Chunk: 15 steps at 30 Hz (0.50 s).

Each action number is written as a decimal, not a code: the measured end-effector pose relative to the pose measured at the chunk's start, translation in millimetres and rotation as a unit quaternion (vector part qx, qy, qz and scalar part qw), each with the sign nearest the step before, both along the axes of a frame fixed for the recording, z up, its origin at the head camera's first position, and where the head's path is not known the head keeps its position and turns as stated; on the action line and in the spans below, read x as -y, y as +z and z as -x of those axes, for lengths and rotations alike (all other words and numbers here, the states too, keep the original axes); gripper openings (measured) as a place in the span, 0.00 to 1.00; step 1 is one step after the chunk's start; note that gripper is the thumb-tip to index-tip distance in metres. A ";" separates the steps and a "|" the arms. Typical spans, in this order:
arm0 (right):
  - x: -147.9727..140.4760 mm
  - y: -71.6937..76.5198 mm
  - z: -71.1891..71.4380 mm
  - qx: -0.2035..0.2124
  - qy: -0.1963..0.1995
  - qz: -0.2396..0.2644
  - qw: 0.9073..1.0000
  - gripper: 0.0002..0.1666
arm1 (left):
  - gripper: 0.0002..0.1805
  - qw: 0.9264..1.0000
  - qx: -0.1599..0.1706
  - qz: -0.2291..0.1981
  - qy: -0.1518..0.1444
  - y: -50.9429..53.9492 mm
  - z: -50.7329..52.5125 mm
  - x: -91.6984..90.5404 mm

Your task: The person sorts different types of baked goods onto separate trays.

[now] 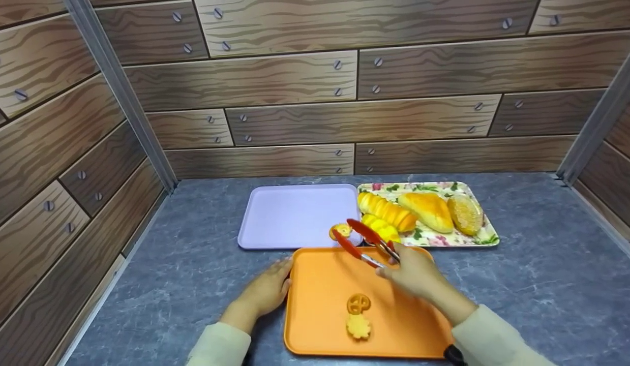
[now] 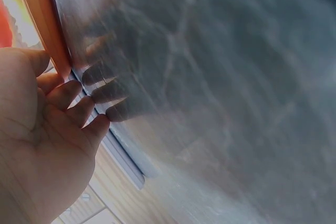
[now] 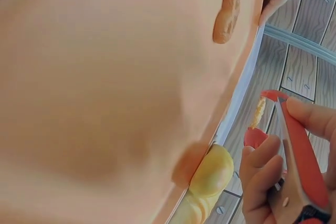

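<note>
My right hand grips metal tongs with red tips and reaches over the back of the orange tray. Between the tips is a small round pastry, seen above the front right corner of the lilac tray. The right wrist view shows this pastry pinched edge-on by the tongs. Fingers fairly straight, my left hand touches the left edge of the orange tray. On that tray lie a pretzel-shaped cookie and a pale flower-shaped cookie.
A floral tray at the back right bears several breads, including a ridged loaf, a smooth bun and a crumb-coated roll. Wood-patterned walls enclose the grey table at the back and sides.
</note>
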State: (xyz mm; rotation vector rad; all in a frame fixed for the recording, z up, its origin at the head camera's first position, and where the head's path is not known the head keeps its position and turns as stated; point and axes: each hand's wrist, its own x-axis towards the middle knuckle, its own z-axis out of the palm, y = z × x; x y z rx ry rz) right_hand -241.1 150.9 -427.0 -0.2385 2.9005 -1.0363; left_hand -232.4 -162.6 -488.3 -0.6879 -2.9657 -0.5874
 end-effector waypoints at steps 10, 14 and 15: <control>16.7 1.5 24.2 0.022 -0.022 0.005 1.000 0.38 | 0.26 1.000 0.007 0.008 0.001 -0.7 2.0 -0.3; 22.0 1.1 33.5 0.024 -0.030 -0.003 0.999 0.45 | 0.26 1.000 0.010 0.008 0.003 -0.4 1.8 -0.3; 23.7 1.2 35.2 0.026 -0.033 -0.001 0.999 0.44 | 0.26 1.000 0.012 0.008 0.004 -0.2 1.6 -0.2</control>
